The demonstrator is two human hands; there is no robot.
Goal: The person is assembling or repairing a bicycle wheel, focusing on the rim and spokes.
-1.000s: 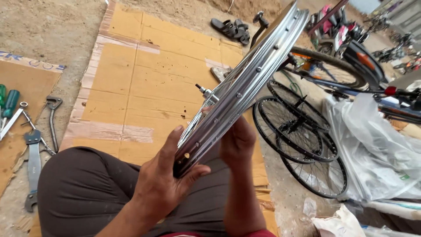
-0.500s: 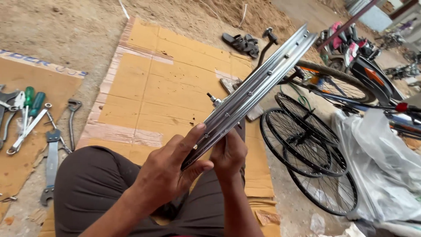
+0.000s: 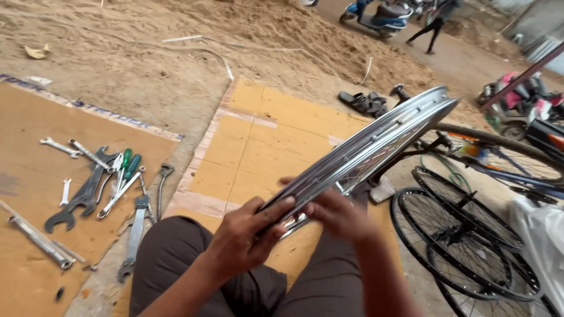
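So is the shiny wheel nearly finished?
Not yet, it seems. Done: spokes already sit in the silver rim. In hand: the left hand grips its near edge while the right hand touches the spokes. Left: it carries no tyre, unlike the black wheels lying beside; the wrenches lie untouched.

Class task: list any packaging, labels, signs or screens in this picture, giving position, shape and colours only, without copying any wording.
Left cardboard sheet: flattened brown packaging on the ground, tools on it, blue print along its top edge.
Middle cardboard sheet: flat yellow-brown packaging ahead of the knees, pale tape strips.
White plastic bag: crumpled, far right.
No signs or screens.
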